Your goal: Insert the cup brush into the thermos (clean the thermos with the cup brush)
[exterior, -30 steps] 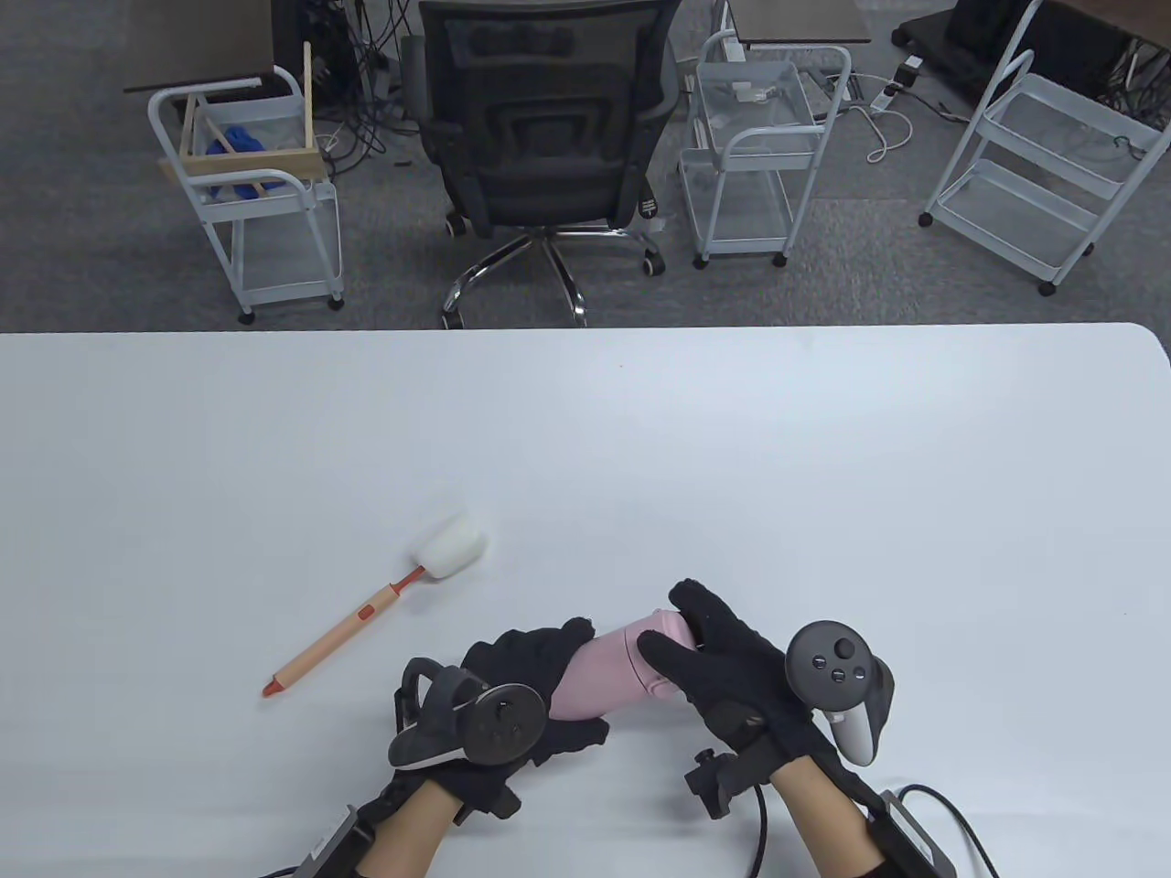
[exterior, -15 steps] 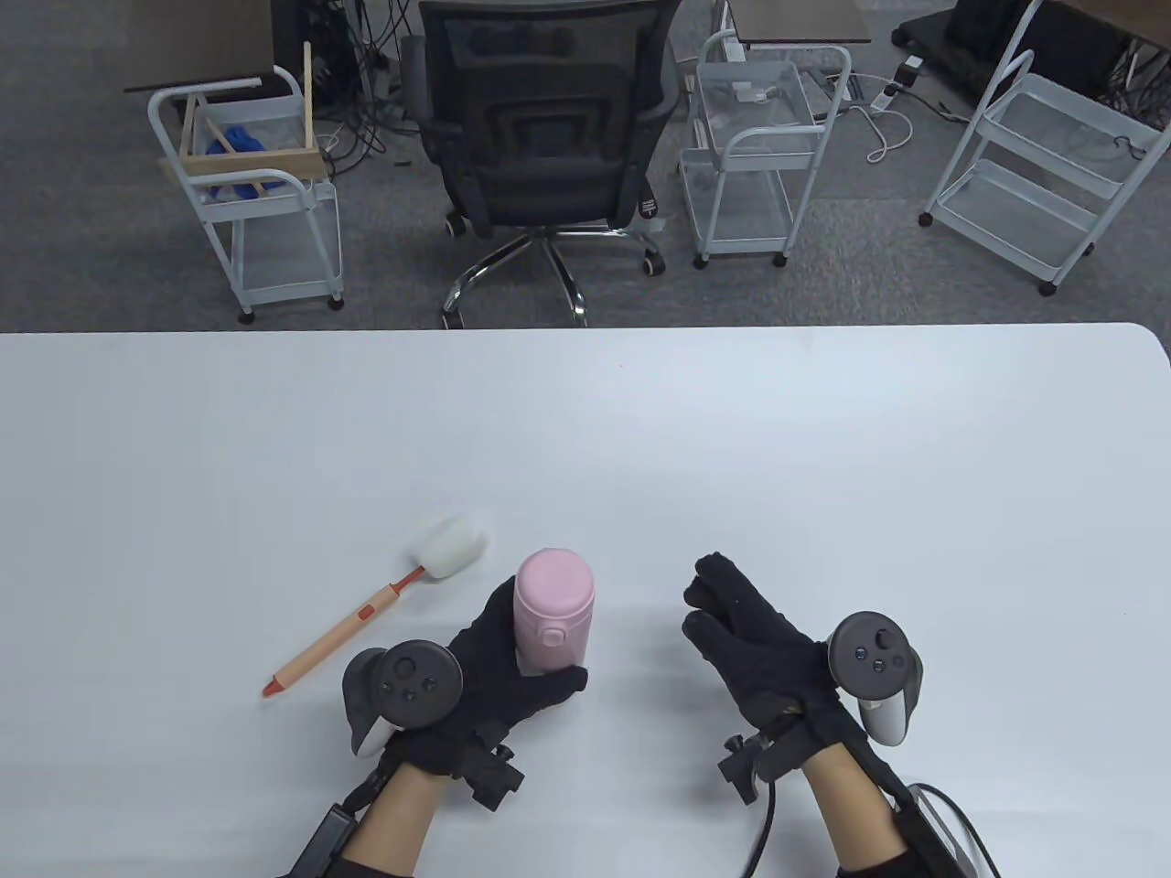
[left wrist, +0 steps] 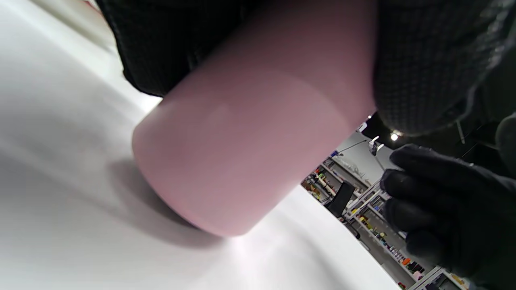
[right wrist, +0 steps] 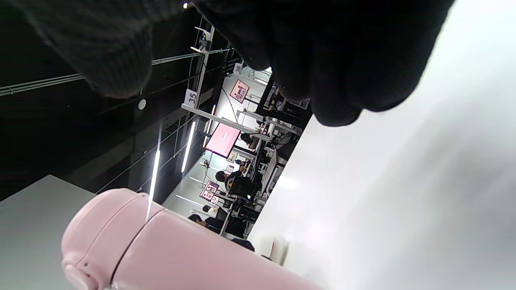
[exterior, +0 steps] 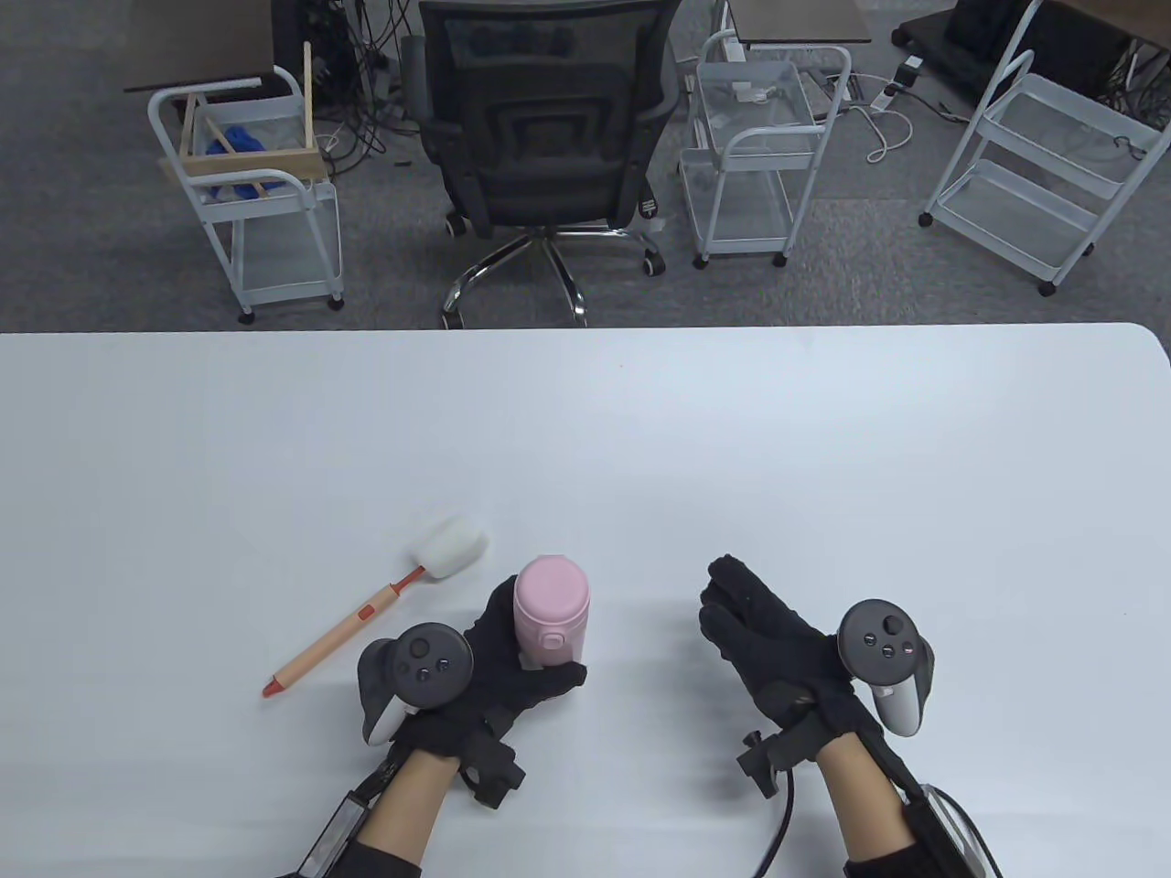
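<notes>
A pink thermos (exterior: 551, 613) with its lid closed stands upright on the white table (exterior: 640, 439). My left hand (exterior: 512, 654) grips its lower body from the left and front; it fills the left wrist view (left wrist: 250, 153), its base on the table. The cup brush (exterior: 370, 615), with a wooden handle, red joints and a white sponge head (exterior: 448, 547), lies flat to the left of the thermos. My right hand (exterior: 750, 613) is open and empty, apart from the thermos on its right. The thermos also shows in the right wrist view (right wrist: 169, 249).
Beyond the table's far edge stand a black office chair (exterior: 544, 137) and white wire carts (exterior: 750, 146), one with a wooden box (exterior: 247, 137) on the left.
The thermos went from lying tilted between both hands to standing upright in my left hand. My right hand let go and moved away to the right.
</notes>
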{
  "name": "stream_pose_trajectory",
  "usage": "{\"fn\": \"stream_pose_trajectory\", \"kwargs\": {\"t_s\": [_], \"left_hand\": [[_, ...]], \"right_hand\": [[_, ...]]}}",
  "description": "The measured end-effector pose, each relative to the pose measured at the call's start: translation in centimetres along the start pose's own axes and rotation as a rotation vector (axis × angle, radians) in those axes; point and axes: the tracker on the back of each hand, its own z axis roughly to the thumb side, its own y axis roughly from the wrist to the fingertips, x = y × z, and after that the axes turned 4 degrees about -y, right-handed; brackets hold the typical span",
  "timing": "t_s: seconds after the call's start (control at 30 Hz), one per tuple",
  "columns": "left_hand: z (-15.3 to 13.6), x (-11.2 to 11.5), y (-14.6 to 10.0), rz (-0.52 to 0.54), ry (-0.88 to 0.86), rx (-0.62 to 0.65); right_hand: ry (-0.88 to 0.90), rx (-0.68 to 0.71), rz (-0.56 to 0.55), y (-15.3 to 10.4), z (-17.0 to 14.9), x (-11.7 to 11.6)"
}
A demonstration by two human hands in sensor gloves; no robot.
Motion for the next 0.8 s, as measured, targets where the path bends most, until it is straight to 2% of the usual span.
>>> {"fn": "stream_pose_trajectory", "kwargs": {"t_s": [0.1, 0.33, 0.5, 0.73, 0.8], "left_hand": [[0.1, 0.2, -0.1, 0.005, 0.009, 0.004], [-0.2, 0.3, -0.3, -0.068, 0.005, -0.038], [-0.4, 0.2, -0.5, -0.110, -0.004, 0.000], [-1.6, -3.4, -1.1, -0.235, 0.014, -0.005], [-1.8, -4.7, -1.2, -0.231, 0.035, -0.008]], "right_hand": [[-0.028, -0.008, 0.015, 0.1, 0.0, -0.3], [-0.063, -0.005, 0.029, 0.2, -0.1, -0.8], [-0.069, -0.005, 0.032, 0.2, -0.2, -0.6], [-0.030, -0.028, 0.021, 0.4, -0.7, 0.0], [-0.019, -0.039, 0.014, 0.4, -0.9, 0.1]]}}
